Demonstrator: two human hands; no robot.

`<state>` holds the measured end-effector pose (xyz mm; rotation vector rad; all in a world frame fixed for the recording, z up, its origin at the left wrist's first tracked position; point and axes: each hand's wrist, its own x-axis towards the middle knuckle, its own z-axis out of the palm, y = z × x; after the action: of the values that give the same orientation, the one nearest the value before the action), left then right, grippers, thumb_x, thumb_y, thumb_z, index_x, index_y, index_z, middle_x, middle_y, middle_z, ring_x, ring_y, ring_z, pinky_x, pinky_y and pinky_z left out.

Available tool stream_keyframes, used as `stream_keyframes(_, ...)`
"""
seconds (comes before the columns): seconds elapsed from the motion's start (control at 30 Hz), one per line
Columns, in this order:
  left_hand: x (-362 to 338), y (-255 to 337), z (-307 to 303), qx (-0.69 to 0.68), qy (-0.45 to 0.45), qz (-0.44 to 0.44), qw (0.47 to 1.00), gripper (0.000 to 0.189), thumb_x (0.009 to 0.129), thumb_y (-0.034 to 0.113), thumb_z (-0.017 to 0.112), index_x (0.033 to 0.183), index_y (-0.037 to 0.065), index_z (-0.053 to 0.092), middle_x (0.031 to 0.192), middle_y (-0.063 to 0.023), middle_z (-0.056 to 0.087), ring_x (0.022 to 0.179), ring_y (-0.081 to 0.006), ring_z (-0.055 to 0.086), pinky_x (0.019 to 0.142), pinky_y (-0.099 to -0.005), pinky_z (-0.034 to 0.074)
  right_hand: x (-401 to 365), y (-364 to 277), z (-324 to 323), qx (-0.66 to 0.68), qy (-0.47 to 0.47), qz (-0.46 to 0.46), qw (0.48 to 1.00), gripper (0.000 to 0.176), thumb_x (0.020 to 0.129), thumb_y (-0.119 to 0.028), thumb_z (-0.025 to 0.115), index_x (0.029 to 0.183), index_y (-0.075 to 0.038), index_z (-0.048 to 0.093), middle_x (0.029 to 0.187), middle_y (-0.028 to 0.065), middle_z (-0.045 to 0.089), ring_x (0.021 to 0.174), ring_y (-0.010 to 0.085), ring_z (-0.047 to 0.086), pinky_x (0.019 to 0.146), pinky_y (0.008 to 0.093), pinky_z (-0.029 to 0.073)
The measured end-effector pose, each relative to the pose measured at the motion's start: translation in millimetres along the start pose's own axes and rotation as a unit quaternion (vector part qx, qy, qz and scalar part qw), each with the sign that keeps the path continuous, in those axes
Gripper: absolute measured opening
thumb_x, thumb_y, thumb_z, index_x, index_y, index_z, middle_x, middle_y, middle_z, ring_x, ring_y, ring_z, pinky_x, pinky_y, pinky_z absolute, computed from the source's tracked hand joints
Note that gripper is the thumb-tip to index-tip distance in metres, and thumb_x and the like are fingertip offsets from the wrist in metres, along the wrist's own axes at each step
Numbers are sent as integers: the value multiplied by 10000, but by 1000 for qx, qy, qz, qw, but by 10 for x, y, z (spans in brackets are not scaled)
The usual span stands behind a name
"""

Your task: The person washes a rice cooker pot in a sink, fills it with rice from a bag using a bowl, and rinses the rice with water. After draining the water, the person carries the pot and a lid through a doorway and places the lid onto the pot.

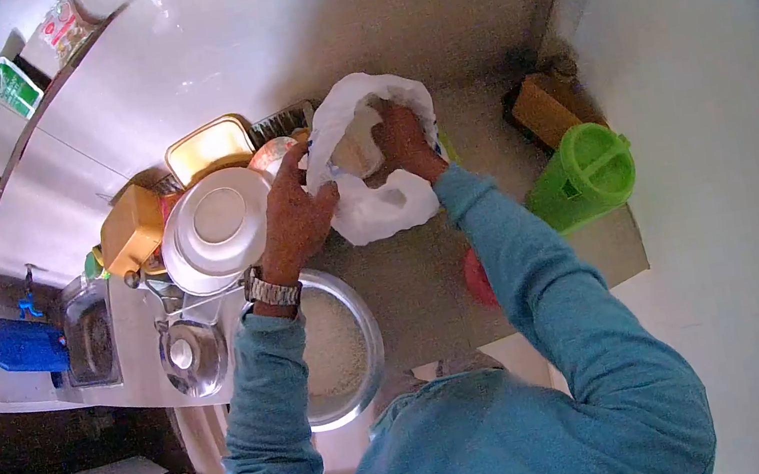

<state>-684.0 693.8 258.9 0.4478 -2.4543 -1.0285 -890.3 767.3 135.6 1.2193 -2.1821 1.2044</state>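
A white plastic bag point(374, 207) stands on the counter with its mouth spread toward me. My left hand point(299, 213) grips the near left rim of the bag, fingers bent over the plastic. Inside the mouth is my right hand point(405, 139), its fingers mostly hidden by the bag and the shadow there. Something pale point(356, 152) shows in the bag beside the right hand. Below my left wrist lies a wide metal tray point(372, 340) holding whitish grains that look like rice.
Left of the bag, white dishes point(218, 215) lean near a gold-coloured tray point(210, 149). A lidded steel pot point(194, 359) sits near the sink point(91, 339). On the right are a green lidded container point(582, 176), a brown box point(555, 109) and a partly hidden red object point(478, 278).
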Motion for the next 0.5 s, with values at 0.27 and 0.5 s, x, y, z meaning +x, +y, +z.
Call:
stream_keyframes(0.27, 63, 138, -121, -104, -57, -35, 992, 723, 720, 80, 614, 1352, 7, 270, 997, -204, 610, 830, -247, 625, 713, -331, 515, -107, 254, -430, 237, -85, 258, 933, 163, 747, -75, 537, 853, 48, 529, 724, 117, 542, 718, 249, 615, 429, 382, 523)
stream_keyframes(0.5, 2, 283, -309, -44, -126, -105, 985, 756, 754, 151, 668, 1369, 16, 250, 787, -164, 648, 633, -174, 615, 569, -307, 500, 10, -61, -1088, 190, -139, 284, 930, 141, 761, -92, 550, 827, 28, 516, 666, 99, 523, 524, 207, 586, 420, 349, 490)
